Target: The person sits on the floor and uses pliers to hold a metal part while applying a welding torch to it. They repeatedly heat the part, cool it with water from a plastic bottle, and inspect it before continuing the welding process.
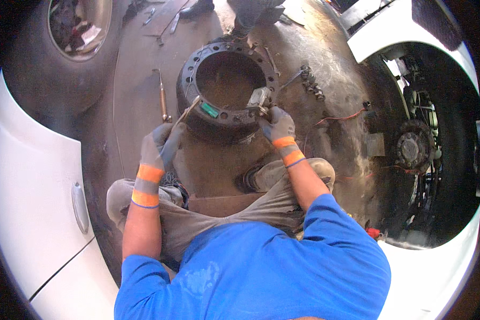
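Note:
In front of me a large dark brake drum (pixel 184 85), with holes round its rim, lies on the floor. My left hand (pixel 166 140), in a grey glove with orange bands, is closed round a slim tool (pixel 190 109). Its pale end reaches the drum's near left rim. Beside that tip a small green piece (pixel 209 110) rests on the rim. My right hand (pixel 280 126), gloved likewise, closes on a squarish silver metal piece (pixel 259 98) over the drum's near right rim. The fingers partly hide where it is gripped, and its exact kind is unclear.
Left of the drum lies a thin copper-coloured tool (pixel 163 98). Dark metal parts (pixel 311 85) and an orange cord (pixel 340 117) lie to the right. White vehicle panels (pixel 42 160) stand at left, with an open wheel well and hub (pixel 410 148) at right. Another person's shoe (pixel 197 8) shows beyond.

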### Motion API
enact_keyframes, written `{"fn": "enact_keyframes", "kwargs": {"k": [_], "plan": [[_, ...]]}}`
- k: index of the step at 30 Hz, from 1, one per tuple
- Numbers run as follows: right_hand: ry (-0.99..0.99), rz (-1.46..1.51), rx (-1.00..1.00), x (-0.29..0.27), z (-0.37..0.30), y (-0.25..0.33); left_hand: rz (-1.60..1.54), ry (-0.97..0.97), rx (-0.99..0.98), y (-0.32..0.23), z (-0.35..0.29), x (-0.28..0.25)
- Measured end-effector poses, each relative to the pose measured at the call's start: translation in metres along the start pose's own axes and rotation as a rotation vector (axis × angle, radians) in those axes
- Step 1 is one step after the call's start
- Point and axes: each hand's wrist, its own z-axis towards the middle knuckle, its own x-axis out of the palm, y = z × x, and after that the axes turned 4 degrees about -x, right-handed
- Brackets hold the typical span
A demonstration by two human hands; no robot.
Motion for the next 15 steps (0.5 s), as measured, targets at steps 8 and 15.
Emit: {"fn": "enact_keyframes", "kwargs": {"k": [8,15], "plan": [[-0.188,0.534,0.228,-0.026,-0.049,0.007,-0.185,0.174,-0.125,-0.017,-0.024,0.034],[-0.025,0.165,-0.222,-0.096,-0.069,0.038,-0.222,0.068,-0.058,-0.043,-0.033,0.076]]}}
